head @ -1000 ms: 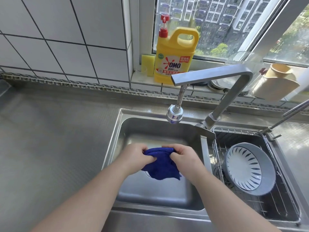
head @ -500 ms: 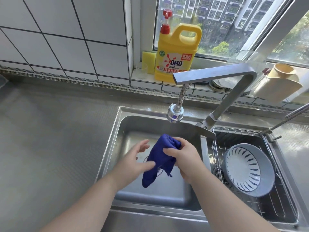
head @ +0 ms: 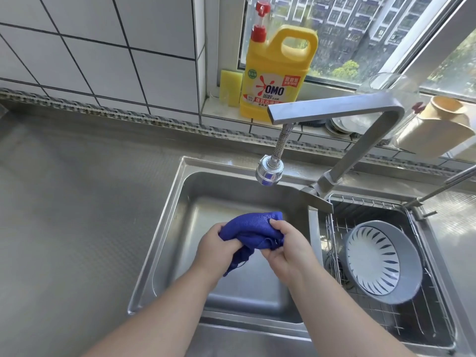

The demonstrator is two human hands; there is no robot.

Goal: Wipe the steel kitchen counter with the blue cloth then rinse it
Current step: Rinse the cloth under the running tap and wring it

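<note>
The blue cloth (head: 253,228) is bunched up between both hands over the left sink basin (head: 239,289). My left hand (head: 217,247) grips its left part, and a loose end hangs down below that hand. My right hand (head: 288,249) pinches its right part with thumb and fingers. The tap head (head: 269,172) hangs above and behind the cloth, and I see no water running from it. The steel counter (head: 77,215) spreads to the left of the sink.
A grey-rimmed bowl (head: 378,261) leans in a wire rack (head: 425,320) in the right basin. On the window sill stand a yellow detergent jug (head: 277,81), a yellow sponge (head: 230,87) and a cream cup (head: 438,124). The tap arm (head: 360,140) crosses over the sink.
My left hand, open half a second ago, has closed on the cloth again. Both hands now hold the cloth bunched between them, a little lower in the basin.
</note>
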